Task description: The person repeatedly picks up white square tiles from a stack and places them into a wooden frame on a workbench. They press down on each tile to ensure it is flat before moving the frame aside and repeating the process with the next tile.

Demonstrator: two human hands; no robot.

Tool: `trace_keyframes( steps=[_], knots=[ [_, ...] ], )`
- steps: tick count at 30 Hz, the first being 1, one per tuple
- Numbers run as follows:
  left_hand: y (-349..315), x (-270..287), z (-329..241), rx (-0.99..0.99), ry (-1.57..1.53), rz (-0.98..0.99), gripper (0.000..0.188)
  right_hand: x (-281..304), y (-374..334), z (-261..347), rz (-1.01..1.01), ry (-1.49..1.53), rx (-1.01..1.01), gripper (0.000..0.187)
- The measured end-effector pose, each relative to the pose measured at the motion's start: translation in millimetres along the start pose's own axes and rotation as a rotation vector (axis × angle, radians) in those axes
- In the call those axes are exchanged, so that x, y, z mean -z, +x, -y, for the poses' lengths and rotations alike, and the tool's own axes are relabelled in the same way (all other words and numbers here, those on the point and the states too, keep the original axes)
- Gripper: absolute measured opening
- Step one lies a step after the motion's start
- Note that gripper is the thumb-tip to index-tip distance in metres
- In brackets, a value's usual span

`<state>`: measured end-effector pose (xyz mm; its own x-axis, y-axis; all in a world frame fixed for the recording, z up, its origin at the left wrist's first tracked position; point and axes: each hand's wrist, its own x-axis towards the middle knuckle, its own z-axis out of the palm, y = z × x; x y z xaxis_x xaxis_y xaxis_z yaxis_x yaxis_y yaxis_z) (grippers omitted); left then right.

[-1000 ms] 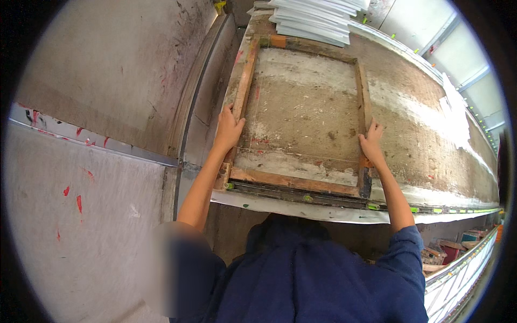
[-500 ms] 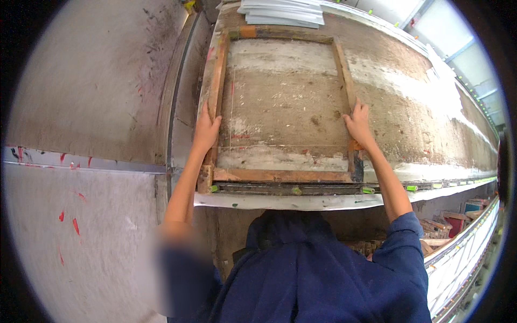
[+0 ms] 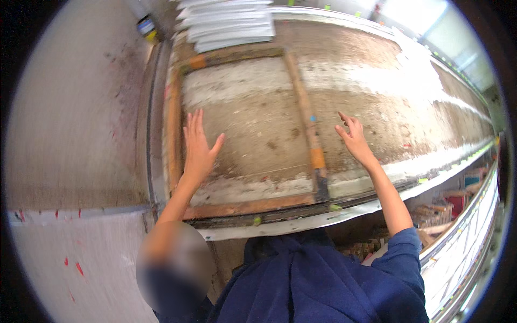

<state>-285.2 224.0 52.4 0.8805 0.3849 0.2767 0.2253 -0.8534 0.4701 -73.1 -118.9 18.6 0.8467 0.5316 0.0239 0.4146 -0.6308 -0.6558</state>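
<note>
A rectangular wooden frame [image 3: 300, 99] lies flat at the left end of a long worktable, with orange and dark patches at its corners. Through its opening the stained brown and white tabletop [image 3: 258, 124] shows. My left hand [image 3: 199, 148] is over the opening, close to the left bar, fingers stretched and thumb apart. To the right of the frame, my right hand [image 3: 355, 139] is in the air over the table, its fingers loosely spread and holding nothing. Neither hand grips the frame.
A stack of white sheets [image 3: 229, 24] rests on the table beyond the frame. Small green clips [image 3: 257, 220] sit along the rail at the near edge. A dark and yellow container [image 3: 146, 27] stands at the far left. Wooden pieces [image 3: 431, 212] are stored low at the right.
Both hands have let go of the frame's side bars and opened. My right hand is now apart from the right bar. The view has shifted, so the frame appears lower and farther left.
</note>
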Motion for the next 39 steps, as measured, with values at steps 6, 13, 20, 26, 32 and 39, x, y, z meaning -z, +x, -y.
trace_keyframes(
  steps=[6, 13, 20, 26, 32, 39],
  knots=[
    [85, -94, -142, -0.208, -0.267, 0.245, 0.067, 137, -1, -106, 0.027, 0.118, -0.122, 0.040],
    [187, -248, -339, -0.279, -0.512, 0.371, 0.058, 270, 52, -310, -0.119, 0.461, -0.208, 0.032],
    [336, -388, -477, 0.072, -1.046, 0.330, 0.066, 325, 171, -373, -0.415, 0.972, -0.082, 0.027],
    [418, -433, -544, 0.227, -1.198, 0.307, 0.063, 337, 211, -393, -0.323, 1.153, -0.106, 0.032],
    [440, -453, -559, 0.223, -1.012, 0.278, 0.044, 342, 222, -387, -0.188, 1.212, -0.031, 0.036],
    [393, -400, -599, 0.327, -1.404, 0.117, 0.054, 357, 218, -362, -0.182, 1.532, 0.016, 0.039]
  ],
)
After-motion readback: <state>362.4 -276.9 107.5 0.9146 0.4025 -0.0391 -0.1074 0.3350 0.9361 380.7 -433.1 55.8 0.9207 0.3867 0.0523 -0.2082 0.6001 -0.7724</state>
